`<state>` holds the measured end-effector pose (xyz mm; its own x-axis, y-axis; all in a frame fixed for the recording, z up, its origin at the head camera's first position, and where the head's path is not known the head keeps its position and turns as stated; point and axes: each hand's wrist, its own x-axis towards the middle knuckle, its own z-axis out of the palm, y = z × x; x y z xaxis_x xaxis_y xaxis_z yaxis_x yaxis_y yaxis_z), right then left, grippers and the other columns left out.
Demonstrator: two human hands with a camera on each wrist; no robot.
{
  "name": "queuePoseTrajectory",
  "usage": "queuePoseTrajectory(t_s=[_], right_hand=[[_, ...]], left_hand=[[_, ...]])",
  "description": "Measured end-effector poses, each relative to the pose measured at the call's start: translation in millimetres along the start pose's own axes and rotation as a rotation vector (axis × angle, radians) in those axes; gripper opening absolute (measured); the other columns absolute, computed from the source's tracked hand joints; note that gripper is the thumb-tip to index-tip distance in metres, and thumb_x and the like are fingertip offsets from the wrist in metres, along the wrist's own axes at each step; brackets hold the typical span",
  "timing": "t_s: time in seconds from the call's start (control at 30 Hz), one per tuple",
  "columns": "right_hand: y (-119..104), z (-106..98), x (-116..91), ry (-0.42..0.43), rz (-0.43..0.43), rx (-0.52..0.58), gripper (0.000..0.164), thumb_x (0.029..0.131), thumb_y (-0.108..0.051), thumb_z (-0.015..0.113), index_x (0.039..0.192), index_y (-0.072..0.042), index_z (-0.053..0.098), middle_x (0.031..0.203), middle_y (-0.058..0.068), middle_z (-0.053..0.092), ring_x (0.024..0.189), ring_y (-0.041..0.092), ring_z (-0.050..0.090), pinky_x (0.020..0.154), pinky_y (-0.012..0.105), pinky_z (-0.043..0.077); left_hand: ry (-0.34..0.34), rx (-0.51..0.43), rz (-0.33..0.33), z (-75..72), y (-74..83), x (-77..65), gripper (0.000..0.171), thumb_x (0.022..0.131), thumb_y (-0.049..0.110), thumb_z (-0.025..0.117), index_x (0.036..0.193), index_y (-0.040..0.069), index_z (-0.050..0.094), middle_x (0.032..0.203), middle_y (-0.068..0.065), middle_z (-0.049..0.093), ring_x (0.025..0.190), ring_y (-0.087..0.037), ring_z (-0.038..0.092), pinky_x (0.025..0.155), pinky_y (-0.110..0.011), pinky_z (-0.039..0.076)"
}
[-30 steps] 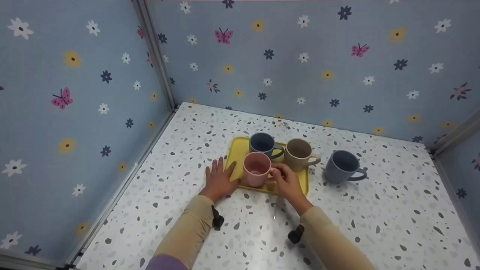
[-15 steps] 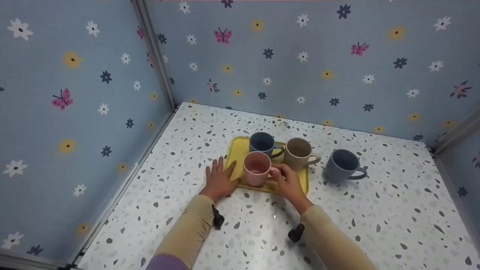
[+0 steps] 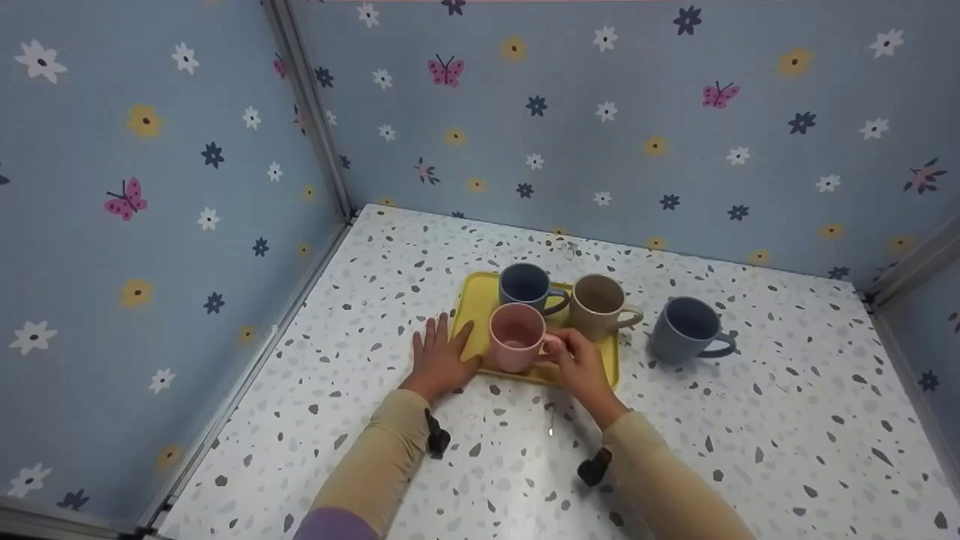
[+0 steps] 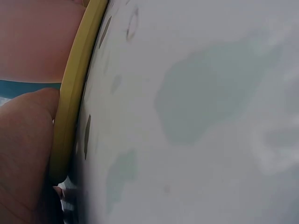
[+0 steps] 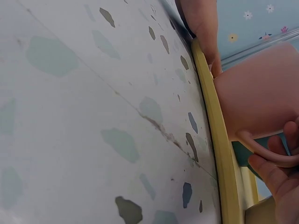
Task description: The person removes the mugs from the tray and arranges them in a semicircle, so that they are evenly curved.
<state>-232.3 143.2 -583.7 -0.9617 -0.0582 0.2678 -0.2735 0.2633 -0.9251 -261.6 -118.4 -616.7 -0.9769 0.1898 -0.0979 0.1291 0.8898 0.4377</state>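
Note:
A pink mug stands upright at the front of a yellow tray. My right hand pinches its handle; the right wrist view shows thumb and fingers around the pink mug's handle. My left hand lies with fingers spread at the tray's left front corner, thumb over the rim. In the left wrist view the thumb rests against the tray edge. Behind the pink mug is a dark blue mug, and a beige mug stands at the tray's right side.
A grey-blue mug stands on the speckled white table, right of the tray, its handle pointing right. Blue floral panels enclose the table at the back and both sides.
The pink mug has shifted very slightly to the right on the tray, with my right hand still pinching its handle. My left hand stays at the tray corner.

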Motion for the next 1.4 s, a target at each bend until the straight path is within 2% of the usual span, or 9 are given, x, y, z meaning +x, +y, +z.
queuePoseTrajectory(t_s=[0.13, 0.2, 0.3, 0.6, 0.73, 0.97, 1.27, 1.4], right_hand=[[0.3, -0.9, -0.6, -0.002, 0.026, 0.005, 0.017, 0.099, -0.004, 0.059, 0.11, 0.007, 0.066, 0.1, 0.019, 0.07, 0.095, 0.03, 0.067, 0.083, 0.045, 0.06], [4.9, -0.9, -0.3, -0.002, 0.051, 0.019, 0.018, 0.099, -0.008, 0.06, 0.111, 0.003, 0.066, 0.1, 0.014, 0.07, 0.095, 0.025, 0.067, 0.083, 0.04, 0.06], [3.3, -2.0, 0.5, -0.007, 0.077, 0.037, 0.018, 0.1, -0.009, 0.059, 0.113, 0.002, 0.066, 0.103, 0.013, 0.07, 0.097, 0.025, 0.068, 0.084, 0.038, 0.06], [-2.8, -7.8, 9.7, 0.008, 0.091, 0.043, 0.023, 0.1, -0.016, 0.058, 0.117, -0.001, 0.066, 0.107, 0.011, 0.069, 0.101, 0.026, 0.069, 0.088, 0.036, 0.059], [-1.6, -9.6, 8.3, 0.003, 0.108, 0.022, 0.022, 0.1, -0.016, 0.059, 0.116, -0.002, 0.066, 0.106, 0.01, 0.069, 0.101, 0.024, 0.067, 0.087, 0.034, 0.059], [0.5, -12.0, 5.9, -0.018, 0.068, 0.033, 0.021, 0.101, -0.016, 0.059, 0.114, -0.001, 0.067, 0.106, 0.01, 0.07, 0.099, 0.025, 0.069, 0.087, 0.036, 0.059], [6.6, -15.5, 0.4, 0.003, 0.099, -0.002, 0.018, 0.1, -0.013, 0.06, 0.111, 0.0, 0.067, 0.103, 0.011, 0.071, 0.098, 0.026, 0.07, 0.085, 0.039, 0.06], [8.3, -17.3, -3.1, 0.007, 0.12, -0.008, 0.018, 0.1, -0.013, 0.059, 0.111, -0.001, 0.067, 0.104, 0.01, 0.071, 0.098, 0.024, 0.069, 0.085, 0.036, 0.06]], left_hand=[[0.014, 0.005, 0.014, 1.4, -0.4, 0.8, 0.07, 0.098, 0.053, 0.046, 0.16, 0.026, 0.032, 0.167, -0.023, 0.006, 0.153, -0.045, -0.001, 0.12, -0.064, -0.003], [0.016, 0.009, 0.015, 1.3, 0.3, 0.9, 0.07, 0.098, 0.053, 0.046, 0.16, 0.026, 0.032, 0.167, -0.023, 0.006, 0.153, -0.045, -0.001, 0.119, -0.064, -0.003], [0.012, 0.017, 0.014, -0.8, 1.8, 1.6, 0.071, 0.097, 0.054, 0.046, 0.16, 0.026, 0.032, 0.167, -0.023, 0.006, 0.153, -0.045, -0.001, 0.119, -0.064, -0.003], [0.037, 0.017, 0.012, -9.0, 6.7, 8.0, 0.072, 0.097, 0.056, 0.046, 0.161, 0.028, 0.029, 0.168, -0.021, 0.003, 0.154, -0.043, -0.005, 0.12, -0.062, -0.006], [0.018, 0.017, 0.007, -8.6, 7.7, 5.5, 0.072, 0.097, 0.055, 0.046, 0.161, 0.028, 0.028, 0.168, -0.021, 0.001, 0.153, -0.043, -0.006, 0.119, -0.063, -0.006], [0.022, 0.015, 0.003, -7.0, 9.1, 4.1, 0.072, 0.097, 0.056, 0.047, 0.161, 0.028, 0.029, 0.168, -0.022, 0.003, 0.153, -0.043, -0.004, 0.12, -0.063, -0.004], [-0.005, 0.038, -0.009, -0.7, 3.4, 1.8, 0.072, 0.097, 0.055, 0.046, 0.161, 0.028, 0.028, 0.168, -0.021, 0.003, 0.153, -0.043, -0.005, 0.119, -0.064, -0.004], [-0.001, 0.026, -0.007, 0.5, 2.4, 0.5, 0.072, 0.097, 0.054, 0.047, 0.161, 0.027, 0.029, 0.168, -0.022, 0.003, 0.153, -0.044, -0.004, 0.119, -0.064, -0.004]])
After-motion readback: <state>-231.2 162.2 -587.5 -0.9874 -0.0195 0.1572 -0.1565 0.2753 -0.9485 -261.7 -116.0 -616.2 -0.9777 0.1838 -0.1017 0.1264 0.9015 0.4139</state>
